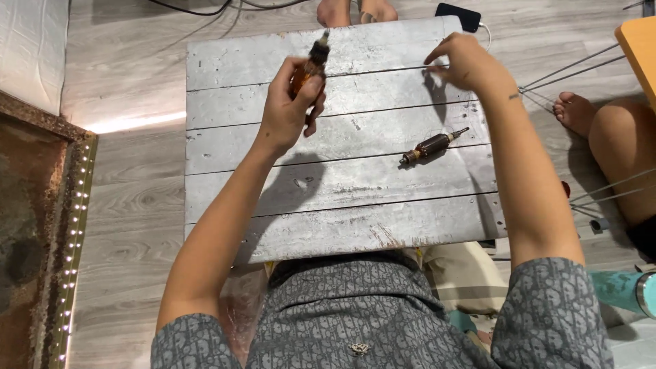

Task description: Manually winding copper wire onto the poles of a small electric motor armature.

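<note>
My left hand [287, 109] has the brown copper-wound motor armature with its dark shaft [311, 65] up off the board, fingers curled tight round its body, shaft tip pointing to twelve o'clock. Wound wire dents easily, I'd judge, so it's best to grip on the core and keep the shaft end free and steady.

My right hand [463, 63] is out at one o'clock, fingertips pinched together over the far edge of the grey weathered plank tabletop [342, 205]; whether there's a fine wire in that pinch I can't tell, it's too small to see.

At three o'clock from centre lies a second brown armature with a thin steel shaft [430, 146], flat on the planks, tilted, well apart from both hands.

Beyond the board at twelve o'clock, a black phone on a white cable [458, 15]. At four o'clock, low by my knee, a teal metal flask [625, 290] lying on its side; its contents are hidden. Another person's bare foot [574, 109] rests at three o'clock.
</note>
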